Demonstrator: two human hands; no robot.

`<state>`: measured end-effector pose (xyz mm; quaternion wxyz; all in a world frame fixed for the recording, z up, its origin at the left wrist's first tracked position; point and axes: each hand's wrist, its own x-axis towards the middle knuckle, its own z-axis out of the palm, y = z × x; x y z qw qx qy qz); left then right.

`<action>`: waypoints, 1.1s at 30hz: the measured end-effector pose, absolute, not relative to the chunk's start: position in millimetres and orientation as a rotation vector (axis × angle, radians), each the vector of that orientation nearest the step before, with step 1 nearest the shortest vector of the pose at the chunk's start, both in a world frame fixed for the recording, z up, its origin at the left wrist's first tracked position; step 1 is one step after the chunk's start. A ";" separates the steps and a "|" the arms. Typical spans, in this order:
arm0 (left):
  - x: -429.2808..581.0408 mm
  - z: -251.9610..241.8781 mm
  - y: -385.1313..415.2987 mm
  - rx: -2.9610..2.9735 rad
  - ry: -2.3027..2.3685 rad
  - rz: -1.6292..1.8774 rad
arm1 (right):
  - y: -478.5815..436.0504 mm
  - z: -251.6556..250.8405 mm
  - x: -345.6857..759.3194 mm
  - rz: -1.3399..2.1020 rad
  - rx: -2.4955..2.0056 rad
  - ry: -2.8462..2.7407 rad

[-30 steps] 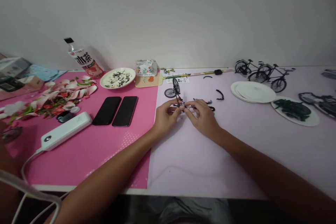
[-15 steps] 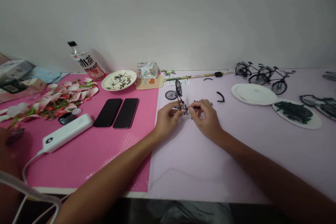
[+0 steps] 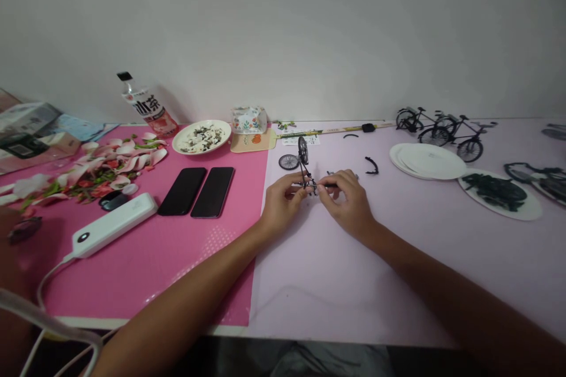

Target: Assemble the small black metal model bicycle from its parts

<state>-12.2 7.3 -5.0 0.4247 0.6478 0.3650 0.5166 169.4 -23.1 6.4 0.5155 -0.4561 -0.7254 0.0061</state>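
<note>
My left hand [image 3: 282,199] pinches the frame of a small black model bicycle [image 3: 303,152], which is tilted with both wheels pointing away from me. Close on its right, my right hand [image 3: 349,199] is closed on a thin dark rod-like piece [image 3: 331,185]; its kind is too small to tell. The right fingertips are at the near end of the bicycle, and fingers partly hide the place where they meet. Beyond the right hand, a curved black part [image 3: 372,165] lies on the pale lilac table covering [image 3: 327,283].
Finished-looking model bicycles [image 3: 455,132] stand at the back right, near stacked white plates [image 3: 435,160] and a plate of black parts [image 3: 497,190]. Two phones [image 3: 213,191], a white power bank [image 3: 115,225], a bottle [image 3: 150,107] and petal-like pieces [image 3: 119,165] occupy the left.
My right hand has shifted slightly left, bringing its fingertips and the rod-like piece up to the bicycle. The left hand keeps its hold, and the view has tilted a little.
</note>
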 end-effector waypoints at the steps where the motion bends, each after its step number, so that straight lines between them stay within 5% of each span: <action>1: -12.2 -4.9 7.4 1.630 0.916 1.295 | -23.2 6.4 169.4 0.014 -1.093 -1.744; 19: -18.7 -4.5 9.5 1.942 1.032 1.383 | -15.4 3.2 180.1 0.082 -1.023 -1.851; 33: -20.2 -7.2 14.5 1.910 1.015 1.407 | -18.6 -3.3 184.7 0.456 -1.181 -1.809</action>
